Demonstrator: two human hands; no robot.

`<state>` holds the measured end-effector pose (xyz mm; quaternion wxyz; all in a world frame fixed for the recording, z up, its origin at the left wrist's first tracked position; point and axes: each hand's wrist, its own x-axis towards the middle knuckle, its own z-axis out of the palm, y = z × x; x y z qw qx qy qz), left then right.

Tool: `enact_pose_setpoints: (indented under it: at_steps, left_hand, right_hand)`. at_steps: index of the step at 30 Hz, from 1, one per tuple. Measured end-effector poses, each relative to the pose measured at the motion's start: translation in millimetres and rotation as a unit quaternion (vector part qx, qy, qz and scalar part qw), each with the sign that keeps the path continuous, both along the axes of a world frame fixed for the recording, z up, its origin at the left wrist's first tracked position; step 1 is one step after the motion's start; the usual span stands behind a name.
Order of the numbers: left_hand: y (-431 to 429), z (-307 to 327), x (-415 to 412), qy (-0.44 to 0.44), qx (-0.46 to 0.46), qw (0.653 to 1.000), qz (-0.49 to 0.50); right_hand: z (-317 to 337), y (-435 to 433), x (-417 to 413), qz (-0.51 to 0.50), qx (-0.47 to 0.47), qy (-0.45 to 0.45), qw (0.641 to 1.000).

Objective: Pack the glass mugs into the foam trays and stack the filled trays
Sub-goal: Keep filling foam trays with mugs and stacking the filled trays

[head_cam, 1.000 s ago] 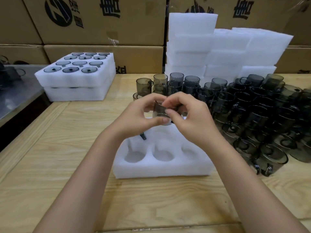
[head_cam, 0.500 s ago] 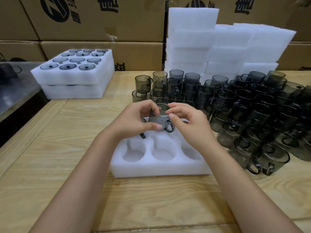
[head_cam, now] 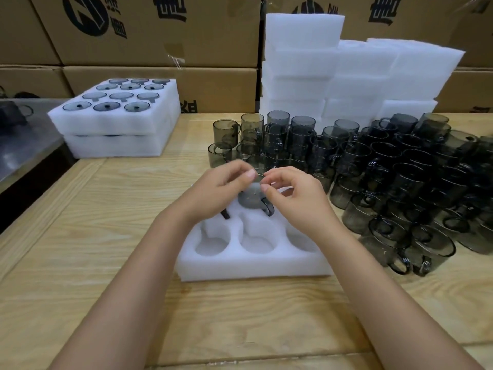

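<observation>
A white foam tray (head_cam: 253, 268) lies flat on the wooden tabletop (head_cam: 106, 236), right in front of the person. One smoky grey mug (head_cam: 250, 197) sits upside down in a pocket in the tray's middle, with its base up and its handle pointing toward the tray's near-right side.

Both hands hang just above that mug. The left hand (head_cam: 221, 188) comes in from the tray's left, the right hand (head_cam: 293, 198) from its right, and the fingers of both curl inward toward each other. The fingertips are at or just off the mug's base. I cannot tell whether either hand grips it or has let go, and the left fingers are blurred.

A second dark handle (head_cam: 225, 213) pokes out under the left hand, but the rest of that mug is hidden. Three round pockets (head_cam: 257, 244) along the tray's near edge gape open.

Loose mugs (head_cam: 386, 169) crowd the tabletop behind the tray and to its right, some upright and some tipped on their sides.

Well off to the tray's far left stand two filled trays (head_cam: 114, 121), one on the other, and the top one shows rows of mug bases. Behind the tray rises a foam stack (head_cam: 333, 76), with printed boxes (head_cam: 160, 30) behind that.
</observation>
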<state>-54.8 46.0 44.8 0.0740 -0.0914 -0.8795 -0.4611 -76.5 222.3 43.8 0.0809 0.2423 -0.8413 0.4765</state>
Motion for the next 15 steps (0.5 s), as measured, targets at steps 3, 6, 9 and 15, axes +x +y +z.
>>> enact_pose_setpoints:
  at_steps: [3, 6, 9, 15]
  left_hand:
    - [6.8, 4.8, -2.2, 0.012, 0.011, 1.000, 0.027]
    - [20.8, 13.2, -8.3, 0.049, -0.060, 0.997, 0.017]
    - [28.3, 7.6, -12.1, 0.019, -0.154, 0.988, 0.007]
    - [28.9, -9.7, -13.7, -0.074, -0.271, 0.959, 0.043]
  right_hand:
    - [11.1, -5.4, -7.7, -0.018, 0.041, 0.034, 0.998]
    - [23.2, -21.6, -23.1, 0.051, 0.211, 0.074, 0.973]
    - [12.3, -33.1, -29.0, 0.105, 0.343, 0.039, 0.933]
    - [-8.0, -31.7, -31.3, 0.093, 0.463, -0.009, 0.881]
